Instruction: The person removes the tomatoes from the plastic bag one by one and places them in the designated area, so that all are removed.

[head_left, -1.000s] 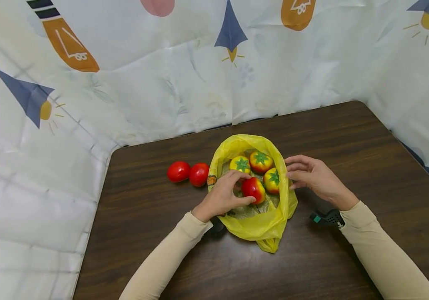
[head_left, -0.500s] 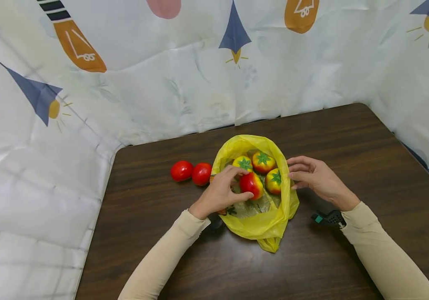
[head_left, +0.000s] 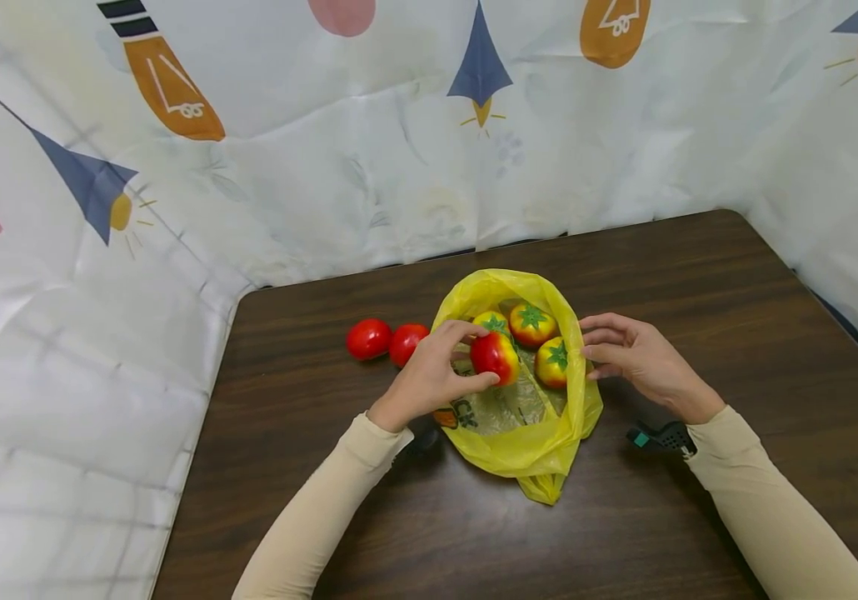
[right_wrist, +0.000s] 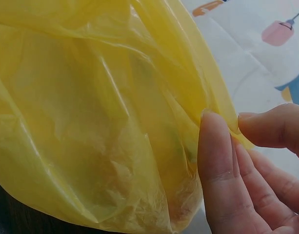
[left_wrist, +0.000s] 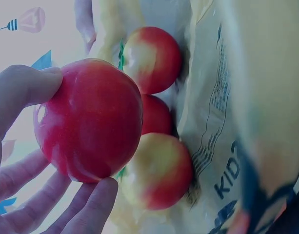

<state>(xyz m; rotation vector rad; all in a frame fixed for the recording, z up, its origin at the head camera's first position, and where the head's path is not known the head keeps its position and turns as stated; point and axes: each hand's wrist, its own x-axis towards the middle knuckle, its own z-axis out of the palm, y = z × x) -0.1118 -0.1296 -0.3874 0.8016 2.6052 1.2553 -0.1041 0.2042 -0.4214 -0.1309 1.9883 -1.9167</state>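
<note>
My left hand (head_left: 436,367) holds a red-and-yellow toy tomato (head_left: 495,358) between thumb and fingertips, over the mouth of a yellow plastic bag (head_left: 504,458). In the left wrist view this tomato (left_wrist: 90,122) turns its smooth red side to the camera. Three more tomatoes with green leafy tops lie in the bag; one tomato (head_left: 531,325) is at the back and another tomato (head_left: 551,362) at the right. The held one partly covers the third. My right hand (head_left: 639,358) pinches the bag's right rim, with the yellow film (right_wrist: 164,97) running between thumb and fingers.
Two plain red tomatoes lie on the table left of the bag: one red tomato (head_left: 368,339) farther out, the other red tomato (head_left: 406,342) partly behind my left hand. The dark wooden table (head_left: 309,400) ends at a printed white curtain (head_left: 369,183) behind it.
The held tomato has risen from inside the bag and shifted left with my left hand. My right hand keeps its place at the rim. The head view has shifted slightly.
</note>
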